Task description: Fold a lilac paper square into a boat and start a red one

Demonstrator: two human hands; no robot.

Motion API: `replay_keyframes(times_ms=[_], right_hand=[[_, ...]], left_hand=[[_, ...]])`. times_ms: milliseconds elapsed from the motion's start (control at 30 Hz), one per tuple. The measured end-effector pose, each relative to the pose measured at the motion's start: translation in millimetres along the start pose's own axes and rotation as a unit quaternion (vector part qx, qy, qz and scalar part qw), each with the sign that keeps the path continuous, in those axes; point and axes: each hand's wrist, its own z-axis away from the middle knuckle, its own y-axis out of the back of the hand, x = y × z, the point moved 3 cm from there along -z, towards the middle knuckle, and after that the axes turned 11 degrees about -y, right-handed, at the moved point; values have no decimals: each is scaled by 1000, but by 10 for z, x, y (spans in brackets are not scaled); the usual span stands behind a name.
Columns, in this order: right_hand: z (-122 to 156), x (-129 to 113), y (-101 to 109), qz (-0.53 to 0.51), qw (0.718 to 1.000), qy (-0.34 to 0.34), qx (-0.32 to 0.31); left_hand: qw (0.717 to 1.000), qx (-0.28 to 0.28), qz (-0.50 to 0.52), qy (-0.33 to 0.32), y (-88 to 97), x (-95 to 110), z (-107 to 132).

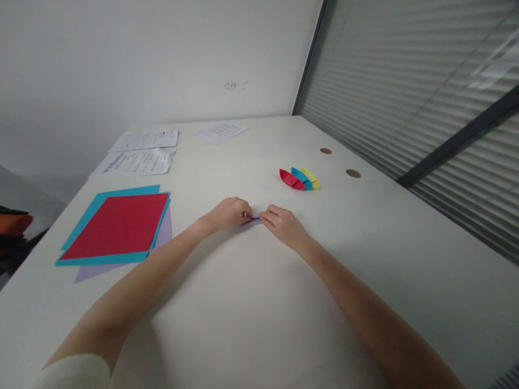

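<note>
Both hands meet near the middle of the white table around a small folded purple paper. My left hand pinches its left end, and my right hand pinches its right end. Only a narrow strip shows between the fingertips; the rest is hidden by the hands. Beyond my right hand lie three folded paper boats, side by side and overlapping: a red boat, a blue boat and a yellow boat.
On the left rests a stack of paper sheets, with a red sheet over blue ones and a purple sheet. Printed pages lie behind it, another page farther back. Two round holes sit near the blinds.
</note>
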Motion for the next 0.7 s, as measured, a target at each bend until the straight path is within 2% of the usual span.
replay_keyframes(times_ms=[200,333,400,467,567,633,700], right_hand=[[-24,-36,12,75,996,35,-39],[-13,-32,-1,89,994,37,-45],[-8,-11,-25,35,999,17,-29],[-12,33,-49,-68,997,-31,4],[-26,119,-62,-258,956,-124,62],[-40,145,-44,-333,928,-145,82],[-57,146,-3,-363,918,-130,91]], left_hand=[[986,-34,-138,-83,-79,128,-13],[978,-53,-160,-121,-100,134,-10],[979,-45,-156,-125,-94,130,-6],[982,-19,-152,-107,-77,125,-3],[991,30,-113,-63,-50,115,-1],[997,66,-22,-26,-39,97,-5],[988,85,122,28,-49,61,-12]])
